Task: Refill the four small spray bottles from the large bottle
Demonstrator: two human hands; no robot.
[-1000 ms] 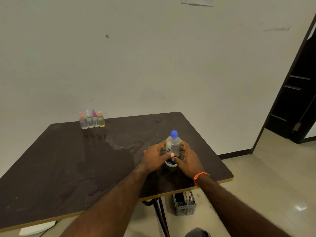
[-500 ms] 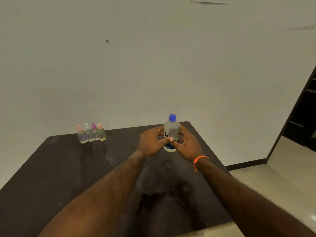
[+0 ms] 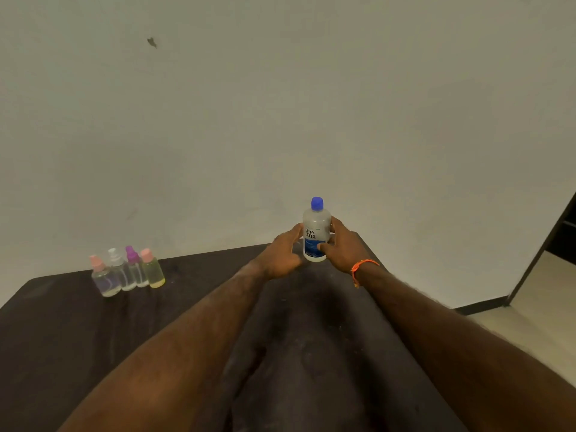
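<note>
The large bottle [image 3: 316, 232] stands upright near the far right corner of the dark table [image 3: 71, 332], its blue cap [image 3: 317, 203] still screwed on and its printed label facing the person. Both hands are on it. The left hand [image 3: 282, 255] comes in from the left with its fingers curled round the lower side of the bottle, and the right hand [image 3: 343, 248], with an orange band [image 3: 361, 267] at the wrist, wraps the other side, its thumb pressed across the blue part of the label. Whether the bottle's base rests on the table or is lifted just clear of it I cannot say, since the hands and the angle hide the bottom edge.

Well apart to the left, close to the wall [image 3: 280, 104], the four small spray bottles [image 3: 126, 271] stand upright in a tight row, touching or nearly so: two with pink tops at the ends, a clear one and a purple one between them. All four have their tops on. Each appears to hold some liquid, the rightmost one yellowish.

My reading is that the work is at its very start: the big bottle is in hand but nothing is open. The next move calls for one hand to steady the body while the other twists off the blue cap, and then for a small bottle to be brought near and its sprayer unscrewed. The necks look narrow, so pouring will want a slow, careful tilt.
</note>
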